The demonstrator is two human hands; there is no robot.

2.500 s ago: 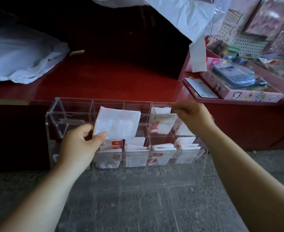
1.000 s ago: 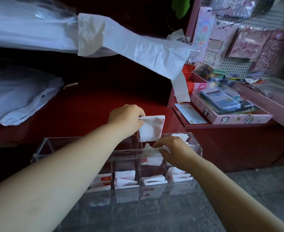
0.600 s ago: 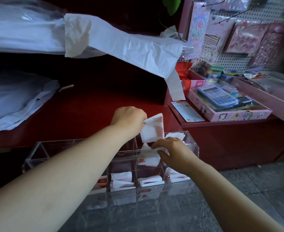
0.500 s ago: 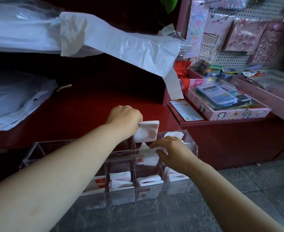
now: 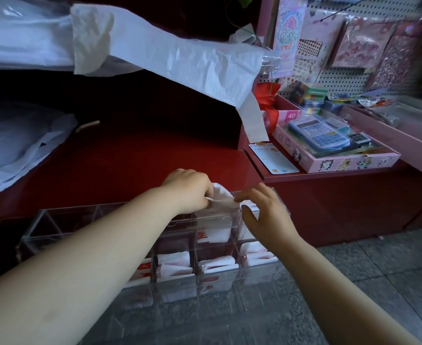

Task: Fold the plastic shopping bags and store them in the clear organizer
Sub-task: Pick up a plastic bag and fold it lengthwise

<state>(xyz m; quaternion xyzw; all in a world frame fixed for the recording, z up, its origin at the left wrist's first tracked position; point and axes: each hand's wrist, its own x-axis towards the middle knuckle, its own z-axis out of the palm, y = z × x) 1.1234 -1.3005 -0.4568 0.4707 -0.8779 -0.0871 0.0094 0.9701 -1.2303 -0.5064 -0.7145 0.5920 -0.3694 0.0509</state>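
A clear organizer (image 5: 55, 230) with a grid of compartments stands against the red counter. Several compartments in its middle and right hold folded white bags (image 5: 214, 265) with red print. My left hand (image 5: 190, 192) grips a folded white bag (image 5: 221, 200) and holds it at the mouth of an upper compartment near the right end. My right hand (image 5: 262, 215) hovers beside that compartment, its fingers spread and loosely bent, one fingertip touching the bag's edge. The upper left compartments hold nothing.
Unfolded white plastic bags (image 5: 170, 56) hang over the red counter (image 5: 135, 165), and another white bag (image 5: 13, 150) lies at the left. A pink tray (image 5: 349, 163) with a calculator (image 5: 316, 135) sits at the right, below a pegboard of stickers. Grey floor lies beneath.
My left hand has lowered the folded bag from above the organizer into the top of the compartment. My right hand has let go of the organizer's edge and opened beside the bag.
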